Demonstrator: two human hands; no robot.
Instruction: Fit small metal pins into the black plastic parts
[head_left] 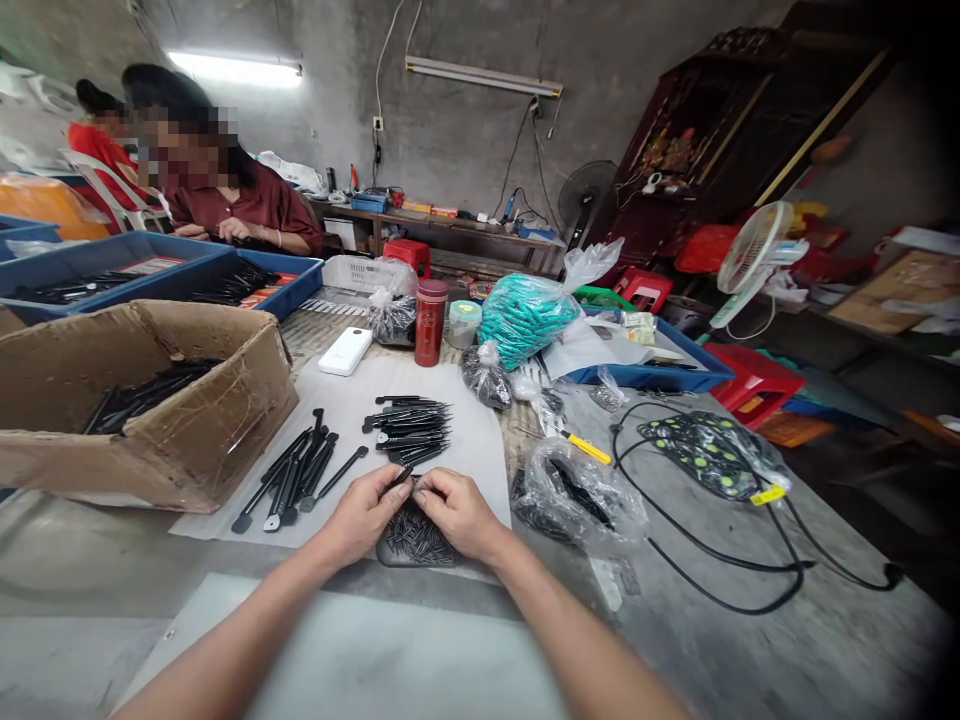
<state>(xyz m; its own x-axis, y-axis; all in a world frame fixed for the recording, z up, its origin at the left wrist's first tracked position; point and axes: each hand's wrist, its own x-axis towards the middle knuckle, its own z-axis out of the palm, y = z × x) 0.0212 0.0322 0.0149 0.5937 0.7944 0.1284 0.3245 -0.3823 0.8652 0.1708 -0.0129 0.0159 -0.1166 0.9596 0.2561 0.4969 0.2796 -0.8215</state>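
My left hand (367, 515) is closed around a slim black tool handle (405, 474), only part of which shows. My right hand (459, 512) meets it with thumb and fingers pinched together; whatever is between them is too small to make out. Beneath both hands sits a small dark tray (417, 565) of short metal pins (420, 535). Beyond my hands lies a pile of black tools with thin pointed metal tips (412, 428). To the left is a loose heap of black handles (296, 475) with flat ends, and one single handle (343, 472) lies beside it.
A cardboard box (217, 440) of black parts stands left, blue trays (300, 285) behind it. Past the piles are a white power bank (345, 352), a red flask (430, 325) and a bag of teal pieces (525, 320). Rightward lie an opened plastic bag (622, 505), a yellow-handled tool (589, 447) and a black cable (720, 565).
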